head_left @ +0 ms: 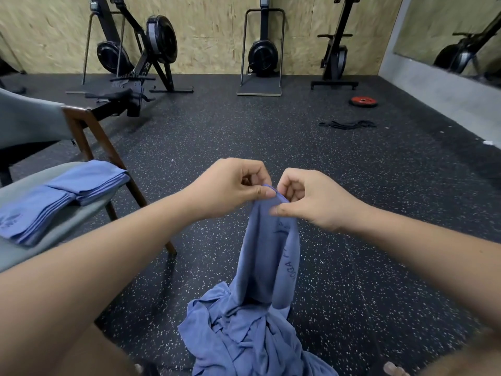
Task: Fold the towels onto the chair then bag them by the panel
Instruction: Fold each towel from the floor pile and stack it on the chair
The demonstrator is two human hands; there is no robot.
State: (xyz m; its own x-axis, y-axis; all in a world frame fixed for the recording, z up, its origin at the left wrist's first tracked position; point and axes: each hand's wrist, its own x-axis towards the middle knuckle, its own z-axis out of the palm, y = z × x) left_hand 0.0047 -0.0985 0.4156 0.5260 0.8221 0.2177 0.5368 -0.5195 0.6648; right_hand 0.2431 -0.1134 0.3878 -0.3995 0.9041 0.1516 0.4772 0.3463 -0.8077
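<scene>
Since the head camera is the only view, all of this comes from it: left hand (230, 185) and right hand (311, 199) are both clamped on the top hem of one blue towel (268, 253), thumb against forefinger, the two hands nearly touching. I hold them that close because I'm feeling along the edge for a corner. My guess at the next move: slide them apart along the hem to spread it. The towel hangs straight down from the pinch and its lower end runs into the crumpled blue heap (244, 335) on the floor (352, 213) by my feet. I hold it high so its own weight pulls it out of the tangle. Can't tell how many towels are in that heap. Two folded towels (81, 183) lie touching on the grey seat of the chair (78, 221) at my left, close by for the next one. Folding looks partway done, bagging not started. No bag in view. Can't tell which panel is meant; the back wall is board sheeting behind rowing machines (160, 42). Risk: the hem slips from a two-finger pinch, or the heap lifts with it.
</scene>
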